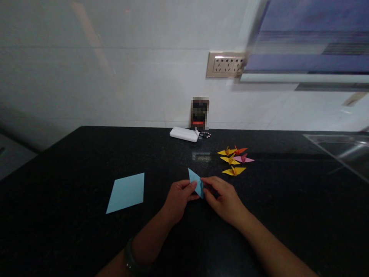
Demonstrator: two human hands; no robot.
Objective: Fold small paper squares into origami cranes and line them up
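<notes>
A small folded piece of light blue paper [195, 181] stands up as a pointed triangle between my two hands on the black counter [72, 238]. My left hand [179, 199] pinches its left side with closed fingers. My right hand [220, 196] pinches its right edge. A flat light blue paper sheet [127, 192] lies to the left of my hands.
Several finished paper cranes, yellow [233, 171], orange [240, 150] and pink [243, 158], sit just beyond my right hand. A white box [184, 134] and a dark upright object [200, 113] stand by the wall. A steel sink [343, 150] is at the far right, a wall socket [226, 64] above.
</notes>
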